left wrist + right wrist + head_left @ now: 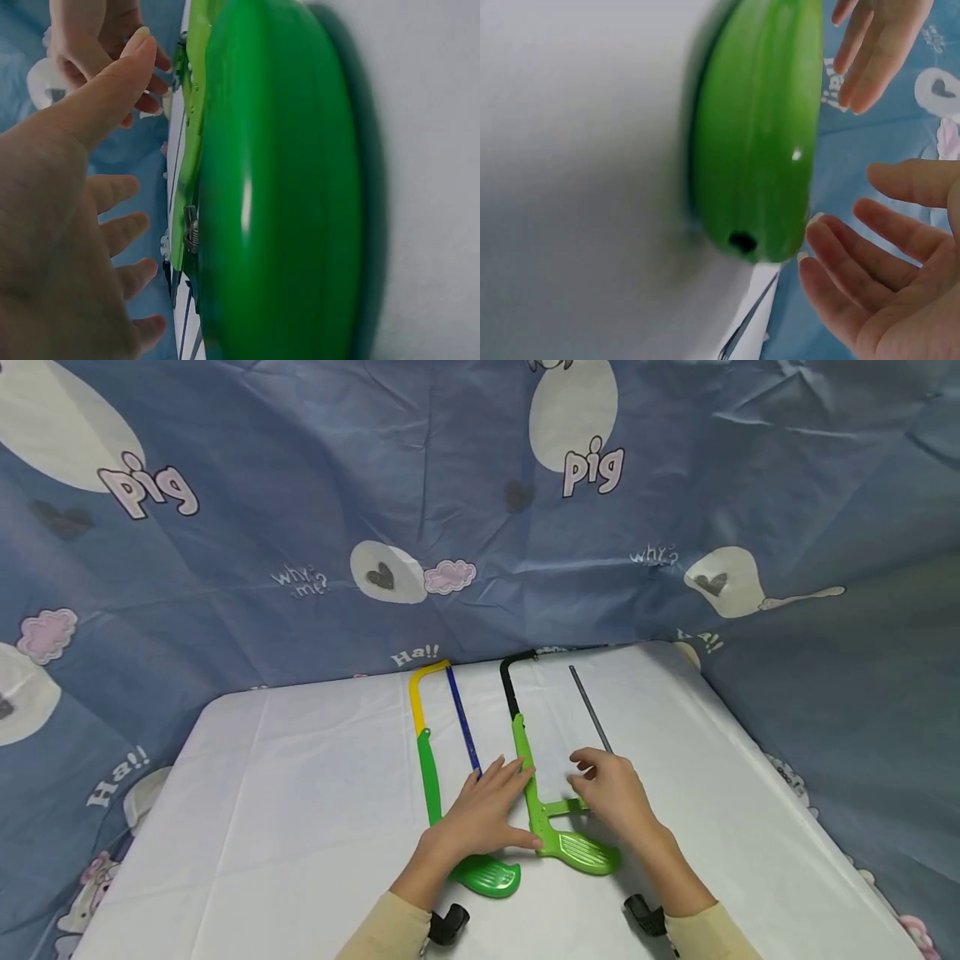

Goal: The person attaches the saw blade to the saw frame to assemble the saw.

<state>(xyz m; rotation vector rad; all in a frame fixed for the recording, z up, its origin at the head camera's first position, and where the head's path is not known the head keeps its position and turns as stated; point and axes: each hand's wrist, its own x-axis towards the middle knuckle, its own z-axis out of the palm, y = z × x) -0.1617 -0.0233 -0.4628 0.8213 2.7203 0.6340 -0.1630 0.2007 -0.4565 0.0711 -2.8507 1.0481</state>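
Two hacksaws lie side by side on the white table. The left one (431, 777) has a green handle, a yellow front bow and a blue blade (462, 718). A light green hacksaw (581, 852) with a black front bow is to its right. A thin grey blade (590, 708) lies apart from that bow's tip; the right hand hides its near end. My left hand (483, 814) is spread over both frames; whether it touches them, I cannot tell. Holding nothing, my right hand (611, 789) hovers by the light green crosspiece, fingers loosely bent.
The white-covered table (300, 827) extends to both sides of the saws. Behind it and along its sides hangs a blue printed cloth (465, 510). Black wrist mounts (450, 925) show at both sleeves.
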